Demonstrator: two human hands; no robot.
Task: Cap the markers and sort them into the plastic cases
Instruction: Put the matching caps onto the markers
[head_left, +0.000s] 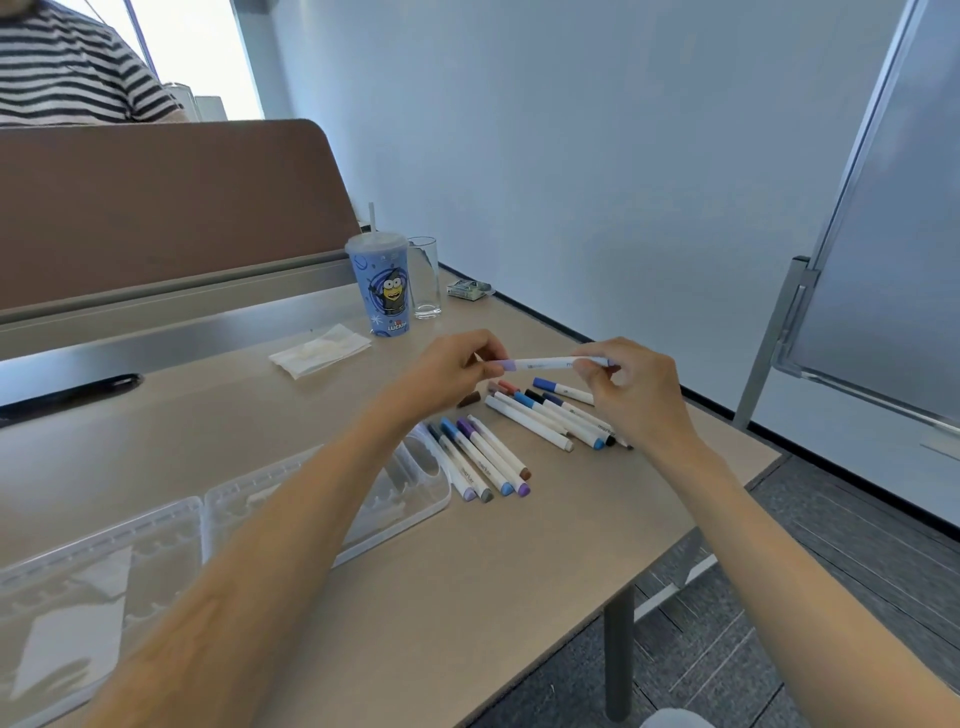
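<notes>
Both hands raised above the table (467, 597), meeting over the marker piles. Left hand (452, 364): fingers curled, thumb and fingertips pinching the lilac end of a white marker (543, 362). Right hand (631, 387): fingers curled, pinching the opposite end of the same marker. The marker lies level between the two hands, clear of the tabletop. Whether the lilac cap is fully seated cannot be told, as the left fingers cover its end. Below the hands, a far cluster of markers (545, 418) lies loosely side by side, with blue, black and reddish ends showing. A near cluster (485, 462) of about five lies in a tidy row, capped in lilac, grey, blue, purple and brown, just beside the right edge of a clear plastic case (421, 488). That case lies open and partly under the left forearm. A second clear case (104, 545) sits to its left, touching or nearly so. A small brown piece (470, 399), possibly a loose cap, lies between the clusters. At the back of the table are a blue cartoon cup with straw (379, 286), a drinking glass (426, 275) touching it and a crumpled napkin (319, 351). A whiteboard (883, 208) stands at right.
</notes>
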